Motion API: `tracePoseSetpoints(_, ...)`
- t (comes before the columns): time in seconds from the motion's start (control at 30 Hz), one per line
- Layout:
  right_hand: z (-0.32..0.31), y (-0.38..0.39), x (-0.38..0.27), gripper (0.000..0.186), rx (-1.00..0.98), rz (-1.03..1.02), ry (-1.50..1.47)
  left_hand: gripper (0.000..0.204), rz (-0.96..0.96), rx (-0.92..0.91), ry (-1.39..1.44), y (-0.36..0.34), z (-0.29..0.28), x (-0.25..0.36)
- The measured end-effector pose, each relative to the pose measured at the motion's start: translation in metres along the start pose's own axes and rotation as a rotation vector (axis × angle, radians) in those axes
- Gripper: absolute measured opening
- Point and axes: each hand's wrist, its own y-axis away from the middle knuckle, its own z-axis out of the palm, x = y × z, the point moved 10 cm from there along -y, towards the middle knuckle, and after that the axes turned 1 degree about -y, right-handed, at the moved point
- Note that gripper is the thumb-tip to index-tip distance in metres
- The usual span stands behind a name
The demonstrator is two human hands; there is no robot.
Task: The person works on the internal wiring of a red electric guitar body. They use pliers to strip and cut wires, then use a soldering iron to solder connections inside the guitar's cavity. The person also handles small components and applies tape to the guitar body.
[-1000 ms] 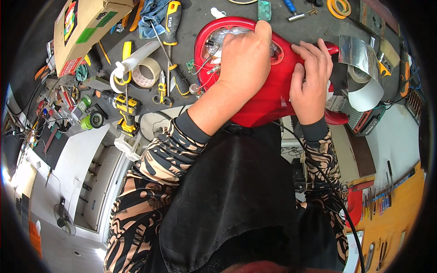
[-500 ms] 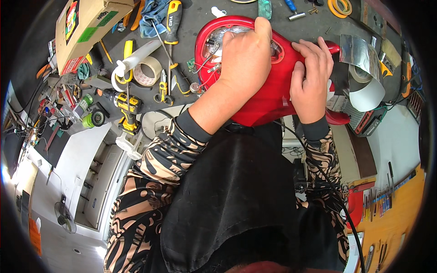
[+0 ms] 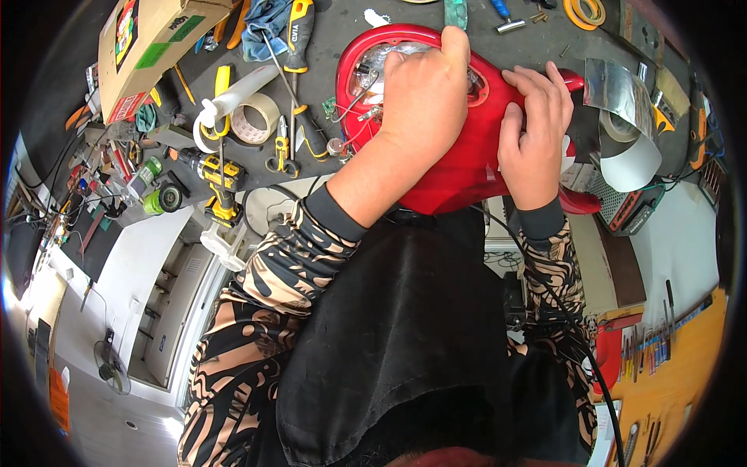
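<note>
A glossy red electric guitar body [image 3: 455,175] lies on the dark bench in front of me. Its open cavity is lined with silvery foil [image 3: 385,56], and loose wires with small electronic parts [image 3: 370,114] trail over its left rim. My left hand [image 3: 426,97] is closed above the cavity, thumb side up; whatever its fingers pinch is hidden beneath the hand. Flat on the right part of the body rests my right hand [image 3: 533,148], fingers stretched out. A small round metal part [image 3: 336,146] on a wire sits just left of the body.
Left of the guitar lie screwdrivers [image 3: 298,39], scissors [image 3: 282,159], a tape roll [image 3: 255,119] and a yellow drill [image 3: 221,175]. A cardboard box [image 3: 148,58] stands at the far left. Foil sheet [image 3: 618,84], a brush [image 3: 668,101] and orange tape rolls [image 3: 583,12] are at the right.
Both hands keep their places on the guitar. The whole view has shifted very slightly; nothing was picked up or let go.
</note>
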Motion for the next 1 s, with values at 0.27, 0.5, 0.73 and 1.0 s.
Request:
tracePoseSetpoints(0.27, 0.0, 0.0, 0.0, 0.041, 0.008, 0.014, -0.021, 0.044, -0.005, 0.014, -0.018, 0.0, 0.0, 0.002)
tracePoseSetpoints(0.5, 0.0, 0.0, 0.001, 0.041, 0.016, 0.02, -0.027, 0.042, -0.003, 0.017, -0.056, -0.001, -0.001, 0.007)
tracePoseSetpoints(0.73, 0.0, -0.002, 0.0, 0.042, 0.013, 0.013, -0.033, 0.041, 0.01, 0.021, -0.094, -0.002, -0.002, 0.01)
tracePoseSetpoints(1.0, 0.002, 0.001, 0.002, 0.043, 0.026, 0.018, -0.05, 0.041, 0.004, 0.003, -0.133, -0.003, -0.003, 0.013)
